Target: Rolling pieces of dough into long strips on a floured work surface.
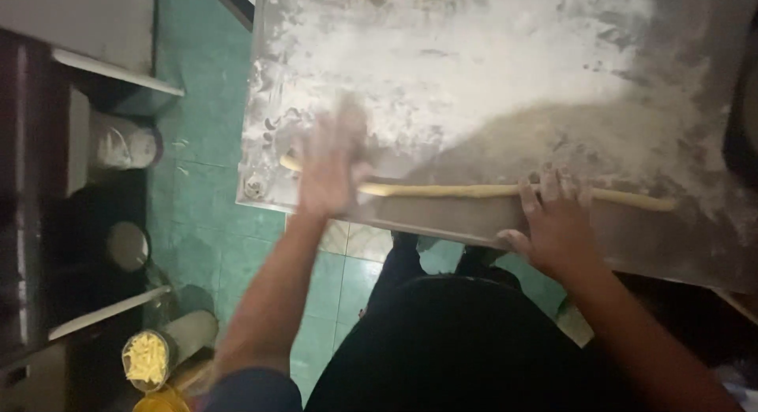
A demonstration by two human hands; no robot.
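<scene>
Two bare hands press down on one long, thin, pale yellow rope of dough [474, 191] that lies along the near edge of a flour-dusted metal tabletop [489, 80]. The left hand [332, 171] is blurred; it lies flat with fingers spread over the rope's left end, palm down, its grip open and closed around nothing. The right hand [557, 222] rests on the rope further right, fingers spread and laid across the dough, thumb hanging over the tabletop's front edge; its grip is open too, pressing rather than clasping. The rope runs from just left of the left hand, between both hands, and out past the right hand, where its tip tapers on the floury surface. White flour is thickest in the middle of the tabletop and thinner near the front.

Below, a green tiled floor [213, 127] shows. At the lower left stands a round container of shredded yellow strips [148, 358], with a pale cylindrical container [126, 147] on dark shelving further up the left side.
</scene>
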